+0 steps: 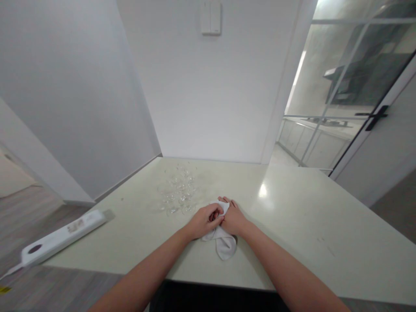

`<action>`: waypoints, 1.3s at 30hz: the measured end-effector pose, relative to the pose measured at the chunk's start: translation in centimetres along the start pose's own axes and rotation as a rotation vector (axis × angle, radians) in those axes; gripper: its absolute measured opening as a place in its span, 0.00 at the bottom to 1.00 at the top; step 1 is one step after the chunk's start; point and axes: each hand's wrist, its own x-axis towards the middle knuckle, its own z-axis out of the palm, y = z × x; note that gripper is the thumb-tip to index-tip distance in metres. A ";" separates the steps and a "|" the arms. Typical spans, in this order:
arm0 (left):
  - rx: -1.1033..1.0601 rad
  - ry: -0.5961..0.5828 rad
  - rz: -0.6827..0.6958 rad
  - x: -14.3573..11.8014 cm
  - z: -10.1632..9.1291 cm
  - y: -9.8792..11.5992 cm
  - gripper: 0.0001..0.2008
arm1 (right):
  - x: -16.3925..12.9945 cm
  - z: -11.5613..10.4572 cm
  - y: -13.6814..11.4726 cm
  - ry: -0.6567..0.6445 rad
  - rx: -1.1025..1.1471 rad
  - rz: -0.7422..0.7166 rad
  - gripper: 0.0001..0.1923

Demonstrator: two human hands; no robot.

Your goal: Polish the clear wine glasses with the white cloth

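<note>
Both hands, left [204,221] and right [232,219], are closed around a soft, light cloth [224,242] just beside the fragile glasses [178,194]; bunched middle looks easiest to grab.

A pale counter [292,225] runs out in front of me, its far left corner butting against the white walls. Near that corner stands a cluster of clear glasses [178,190], close together; I cannot tell how many. Just this side of them a white cloth [224,245] lies on the top, one end trailing toward me. At the left edge a long white box [61,236] lies slantwise, one end jutting past the edge. A ceiling light glints off the surface right of the cloth.
</note>
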 end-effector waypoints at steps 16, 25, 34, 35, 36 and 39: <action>0.004 -0.002 -0.005 -0.1 0.0 0.0 0.07 | 0.0 -0.2 -0.1 -0.002 -0.008 0.004 0.29; 0.010 0.158 -0.018 -0.4 -0.1 0.4 0.11 | 0.0 -0.2 -0.1 0.021 0.021 0.023 0.31; 0.446 0.182 -0.134 -0.7 -0.8 0.6 0.13 | -0.2 -0.7 -0.5 0.016 0.044 0.023 0.31; 0.509 0.166 -0.146 -0.7 -0.7 0.7 0.14 | -0.2 -0.7 -0.5 0.015 0.045 0.022 0.31; 0.573 0.150 -0.157 -0.8 -0.7 0.8 0.14 | -0.2 -0.6 -0.5 0.016 0.046 0.022 0.31; 0.749 0.134 -0.203 -0.9 -0.5 1.2 0.15 | -0.2 -0.5 -0.4 0.020 0.044 0.025 0.31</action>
